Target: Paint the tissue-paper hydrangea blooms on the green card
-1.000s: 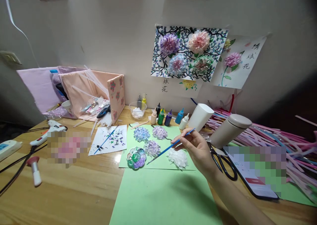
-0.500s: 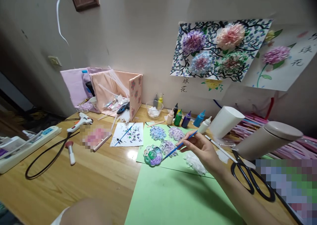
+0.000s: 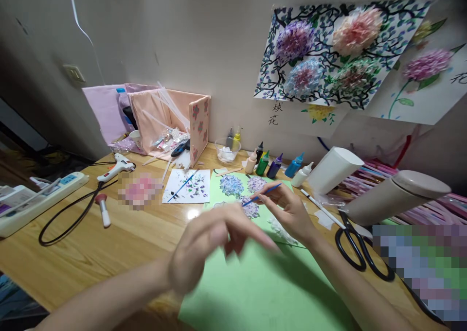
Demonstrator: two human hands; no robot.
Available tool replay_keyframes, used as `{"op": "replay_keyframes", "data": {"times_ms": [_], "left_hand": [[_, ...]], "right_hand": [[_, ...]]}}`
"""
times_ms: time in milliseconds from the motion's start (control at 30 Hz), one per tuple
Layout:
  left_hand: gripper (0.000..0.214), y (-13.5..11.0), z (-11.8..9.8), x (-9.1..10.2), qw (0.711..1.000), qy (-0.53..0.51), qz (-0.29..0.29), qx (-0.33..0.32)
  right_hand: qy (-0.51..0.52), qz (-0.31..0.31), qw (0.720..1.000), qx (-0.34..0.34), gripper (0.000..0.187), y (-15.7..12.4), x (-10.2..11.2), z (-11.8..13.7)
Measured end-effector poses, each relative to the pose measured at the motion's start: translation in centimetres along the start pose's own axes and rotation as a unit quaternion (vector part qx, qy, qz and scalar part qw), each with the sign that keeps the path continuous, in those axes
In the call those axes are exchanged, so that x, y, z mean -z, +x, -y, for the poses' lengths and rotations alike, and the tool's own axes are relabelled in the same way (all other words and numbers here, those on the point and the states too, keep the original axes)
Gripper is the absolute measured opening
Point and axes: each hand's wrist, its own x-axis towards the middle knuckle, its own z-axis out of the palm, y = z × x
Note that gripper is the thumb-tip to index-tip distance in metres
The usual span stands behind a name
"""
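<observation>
My right hand pinches a thin blue paintbrush, its tip over the purple tissue flowers glued on a green sheet. My left hand hovers in front of me, blurred, fingers spread and loosely bent, holding nothing. It covers the paint palette. A larger green sheet lies under both hands. A white tissue tuft lies just below my right hand.
Several paint bottles line the wall. Black scissors, a white cup and a beige flask sit to the right. At left are a glue gun, a power strip, a splattered paper with a brush and a pink box.
My left hand has come up from the lower left into the middle of the view and now hides the palette. My right hand with the brush drew slightly back toward me.
</observation>
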Motion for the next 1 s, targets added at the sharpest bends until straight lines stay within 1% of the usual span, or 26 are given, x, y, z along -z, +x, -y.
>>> {"op": "replay_keyframes", "data": {"times_ms": [67, 100, 133, 167, 233, 300, 400, 600, 700, 833, 867, 900, 1000], "left_hand": [[0.049, 1.5, 1.4, -0.7, 1.000, -0.023, -0.004, -0.018], [0.047, 2.3, 2.3, -0.9, 0.999, -0.020, -0.018, -0.023], [0.045, 3.1, 3.4, -1.2, 0.998, 0.005, -0.050, -0.023], [0.044, 3.6, 4.4, -1.3, 0.998, 0.022, -0.057, -0.019], [0.041, 4.3, 6.0, -1.4, 0.998, 0.044, -0.043, -0.026], [0.039, 4.5, 7.0, -1.4, 0.998, 0.058, -0.020, -0.034], [0.038, 4.4, 7.4, -1.4, 0.997, 0.076, 0.000, -0.035], [0.038, 4.3, 7.4, -1.5, 0.995, 0.085, 0.039, -0.025], [0.039, 4.4, 7.5, -1.4, 0.996, 0.078, 0.041, -0.016], [0.042, 4.6, 7.8, -1.3, 0.997, 0.064, 0.037, -0.003], [0.042, 4.6, 7.9, -1.3, 0.997, 0.061, 0.037, 0.000], [0.042, 4.7, 7.9, -1.4, 0.998, 0.059, 0.037, 0.002], [0.041, 4.7, 8.0, -1.3, 0.998, 0.056, 0.037, 0.009]], "right_hand": [[-0.056, 0.034, 0.997, 0.027, 0.011, 0.1, -0.4, 0.2], [-0.077, 0.049, 0.995, 0.038, 0.010, 0.1, -0.6, 0.3], [-0.092, 0.059, 0.993, 0.046, 0.009, 0.0, -0.8, 0.3], [-0.102, 0.065, 0.991, 0.053, 0.009, 0.0, -1.0, 0.3], [-0.113, 0.072, 0.989, 0.061, 0.009, -0.2, -1.3, 0.0], [-0.114, 0.073, 0.989, 0.062, 0.009, -0.3, -1.7, -0.5], [-0.108, 0.078, 0.990, 0.052, 0.010, -0.4, -1.9, -1.0], [-0.102, 0.097, 0.990, 0.029, 0.011, -0.2, -1.6, -1.1], [-0.078, 0.084, 0.993, 0.020, 0.010, -0.3, -1.6, -1.2], [-0.068, 0.096, 0.993, 0.018, 0.009, -0.2, -1.5, -1.0], [-0.060, 0.082, 0.995, 0.023, 0.008, -0.2, -1.2, -0.9], [-0.046, 0.055, 0.997, 0.029, 0.007, -0.1, -0.9, -0.6], [0.002, -0.061, 0.998, 0.035, 0.011, 0.5, 0.6, -0.1]]}}
